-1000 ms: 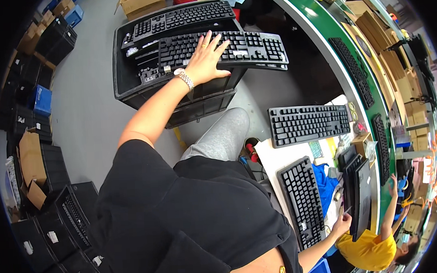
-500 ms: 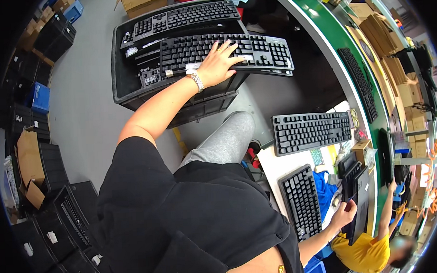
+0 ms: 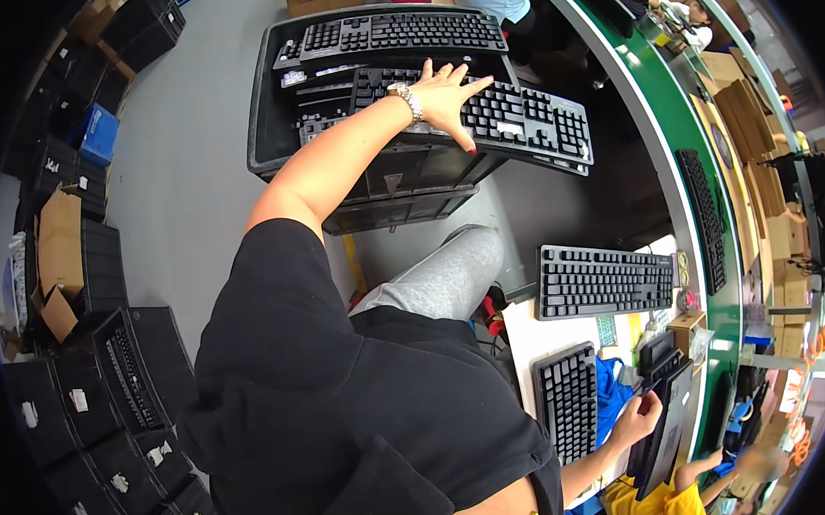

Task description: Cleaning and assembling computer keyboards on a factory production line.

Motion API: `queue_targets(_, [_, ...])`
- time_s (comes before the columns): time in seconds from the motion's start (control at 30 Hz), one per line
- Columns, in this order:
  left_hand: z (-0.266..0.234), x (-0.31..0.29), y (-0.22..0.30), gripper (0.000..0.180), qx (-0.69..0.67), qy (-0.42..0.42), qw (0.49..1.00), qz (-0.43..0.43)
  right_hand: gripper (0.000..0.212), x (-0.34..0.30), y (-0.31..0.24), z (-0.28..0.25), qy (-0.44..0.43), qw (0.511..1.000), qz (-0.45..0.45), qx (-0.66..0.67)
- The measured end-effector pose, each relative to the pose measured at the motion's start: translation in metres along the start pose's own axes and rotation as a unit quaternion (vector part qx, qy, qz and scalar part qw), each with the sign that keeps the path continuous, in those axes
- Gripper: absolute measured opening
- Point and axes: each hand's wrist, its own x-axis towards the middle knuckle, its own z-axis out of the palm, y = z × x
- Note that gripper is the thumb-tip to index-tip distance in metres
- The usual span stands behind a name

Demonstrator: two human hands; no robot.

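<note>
My left hand [image 3: 442,100], fingers spread, rests across a black keyboard [image 3: 534,121] that lies slanted over the near side of a black plastic bin [image 3: 262,103]. The keyboard's right end sticks out past the bin, with another edge showing under it. Farther back in the bin lies a second black keyboard [image 3: 403,34]. At the lower right, my right hand [image 3: 637,423] has its fingers pinched together beside upright black keyboard-like pieces [image 3: 667,426]; what it holds, if anything, is too small to make out.
A white worktable [image 3: 523,345] holds two black keyboards, one crosswise [image 3: 605,281] and one lengthwise [image 3: 566,403], plus a blue cloth [image 3: 610,396]. Beyond runs a green conveyor bench [image 3: 649,91]. Black crates [image 3: 46,398] stack at the left. A person in yellow [image 3: 658,504] is at lower right.
The view has shifted, moving the scene rightward. The keyboard under my left hand has turned, its right end now lower. My left fingers have spread wider. My right hand stays by the upright pieces.
</note>
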Motion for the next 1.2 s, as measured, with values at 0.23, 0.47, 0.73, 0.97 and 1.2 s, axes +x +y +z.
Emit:
queue_targets(0.23, [-0.004,0.002,-0.003,0.129,-0.032,-0.037,0.998,0.039,0.021,-0.006,-0.004,0.005,-0.002,0.999,0.002,0.037])
queue_targets(0.47, [-0.022,-0.003,-0.005,0.128,-0.056,-0.028,0.998,0.017,0.021,-0.007,-0.008,0.0,-0.008,0.999,0.009,0.03])
queue_targets(0.73, [-0.05,-0.005,-0.042,0.13,-0.054,0.021,0.998,-0.015,0.024,-0.005,-0.009,0.005,-0.024,0.999,0.023,0.025])
queue_targets(0.97, [-0.07,-0.015,-0.094,0.13,-0.113,0.067,0.987,-0.097,0.025,0.001,-0.012,0.012,-0.041,0.999,0.024,0.024])
queue_targets(1.2, [-0.069,-0.049,-0.149,0.128,-0.307,0.112,0.935,-0.14,0.025,0.006,-0.007,0.018,-0.048,0.999,0.004,0.018])
